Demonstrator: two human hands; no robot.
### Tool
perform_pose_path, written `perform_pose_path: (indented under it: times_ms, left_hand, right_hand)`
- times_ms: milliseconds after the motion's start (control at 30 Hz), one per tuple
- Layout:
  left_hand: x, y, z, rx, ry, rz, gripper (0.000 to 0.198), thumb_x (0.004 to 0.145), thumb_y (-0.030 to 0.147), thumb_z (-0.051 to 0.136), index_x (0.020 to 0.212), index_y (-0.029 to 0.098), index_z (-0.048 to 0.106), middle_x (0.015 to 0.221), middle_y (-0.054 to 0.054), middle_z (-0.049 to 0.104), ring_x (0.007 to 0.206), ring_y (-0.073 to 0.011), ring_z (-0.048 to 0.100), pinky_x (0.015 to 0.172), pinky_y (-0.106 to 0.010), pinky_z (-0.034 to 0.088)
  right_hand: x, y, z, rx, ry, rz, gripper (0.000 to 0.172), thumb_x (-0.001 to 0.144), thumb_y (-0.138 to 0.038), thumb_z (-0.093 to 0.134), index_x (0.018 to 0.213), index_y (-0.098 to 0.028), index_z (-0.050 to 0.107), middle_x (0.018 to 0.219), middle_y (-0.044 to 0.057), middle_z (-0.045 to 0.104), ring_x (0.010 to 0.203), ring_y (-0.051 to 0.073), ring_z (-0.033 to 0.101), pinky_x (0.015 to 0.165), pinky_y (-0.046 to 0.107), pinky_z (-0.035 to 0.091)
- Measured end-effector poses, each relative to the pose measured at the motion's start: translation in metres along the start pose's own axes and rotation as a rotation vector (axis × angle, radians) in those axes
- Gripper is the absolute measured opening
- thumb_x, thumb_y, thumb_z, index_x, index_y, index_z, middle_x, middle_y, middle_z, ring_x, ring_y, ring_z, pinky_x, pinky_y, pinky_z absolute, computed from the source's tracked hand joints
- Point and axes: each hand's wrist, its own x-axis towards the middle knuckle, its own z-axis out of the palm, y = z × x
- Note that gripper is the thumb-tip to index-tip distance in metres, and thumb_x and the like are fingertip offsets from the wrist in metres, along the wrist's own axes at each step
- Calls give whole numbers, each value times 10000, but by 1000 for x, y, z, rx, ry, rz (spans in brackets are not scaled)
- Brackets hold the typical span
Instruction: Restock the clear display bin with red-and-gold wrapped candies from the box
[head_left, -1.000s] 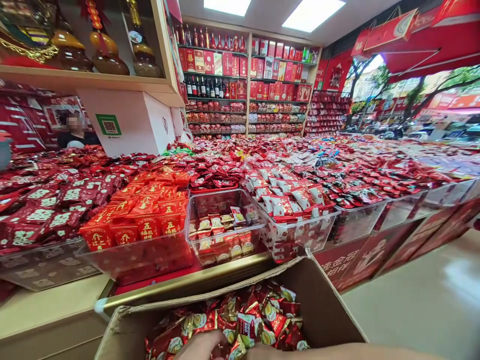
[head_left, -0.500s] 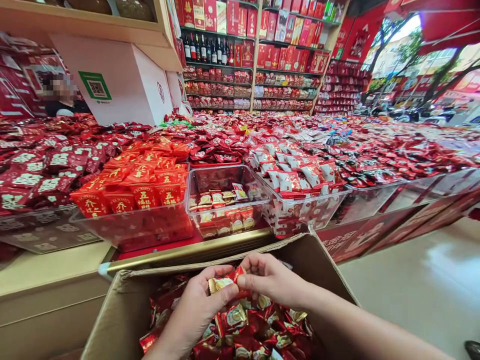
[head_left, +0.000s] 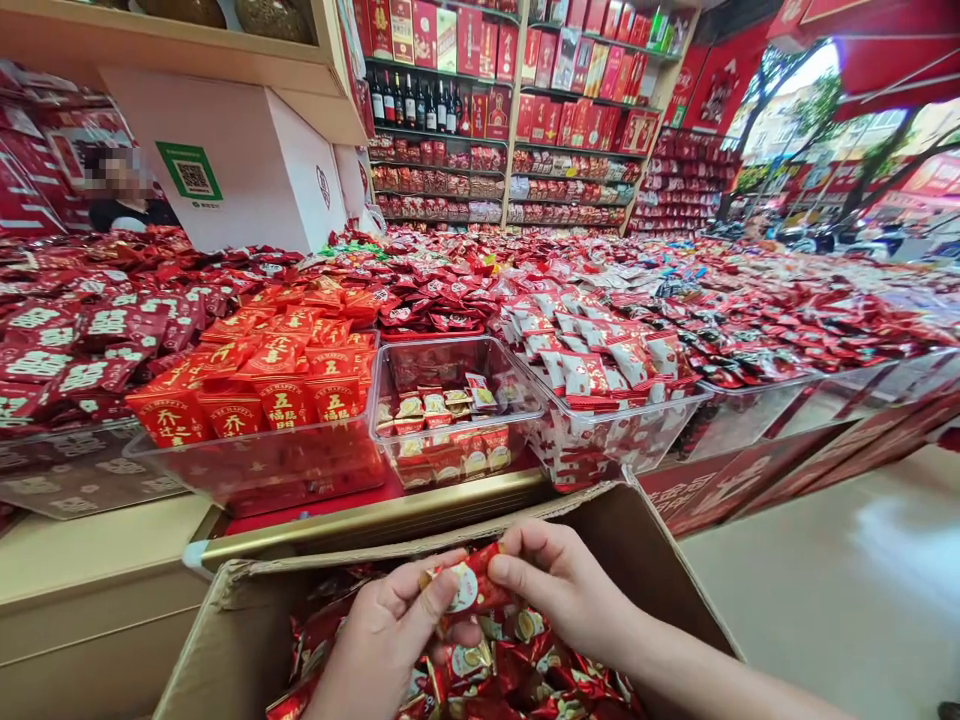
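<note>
Between my two hands is a small wrapped candy [head_left: 482,580], red with a pale round print. The fingers of my left hand [head_left: 394,625] pinch its left end. My right hand [head_left: 562,585] grips the right end between thumb and fingers. Both hands are over an open cardboard box [head_left: 637,545], which holds a heap of red and gold wrapped candies [head_left: 517,675]. Just beyond the box stands a clear plastic bin [head_left: 386,437], partly filled with rows of similar red and cream packets [head_left: 442,462].
Clear bins flank the middle one, with orange-red packets [head_left: 281,385] on the left and white-and-red packets [head_left: 592,370] on the right. A gold-edged counter rim [head_left: 375,520] runs behind the box. Shelves of bottles [head_left: 416,105] rise at the back. A person [head_left: 127,190] is far left.
The candy has turned in my fingers and now shows its red side with a round print. Both hands sit slightly lower in view, still holding it.
</note>
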Motion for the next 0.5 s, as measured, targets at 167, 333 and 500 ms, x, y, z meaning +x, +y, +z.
perform_pose_path:
  times_ms: [167,333,500]
  left_hand:
    - [-11,7,0,126,88,53,523,640,559,556,1034,221,618,555,-11,668,571,-159,554,554,-236,392]
    - [-15,29,8,-409,-143,-302,547,650,609,497,1014,218,612,683,-50,692,539,-159,620,434,-194,367]
    - [-5,27,11,-395,98,-117,371,529,259,754,868,213,610,812,9,692,706,-138,628,603,-187,478]
  right_hand:
    - [-8,-13,-9,-211,7,-162,213,746,-327,541,678,-127,566,612,12,551,555,78,464,524,202,372]
    - [-7,-26,-20,-404,-16,-489,88,733,-215,567,749,-193,650,701,27,614,655,106,544,610,219,424]
    - [-5,-24,-12,-74,155,-159,284,786,-350,476,1015,-207,565,966,81,583,777,142,558,679,290,461]
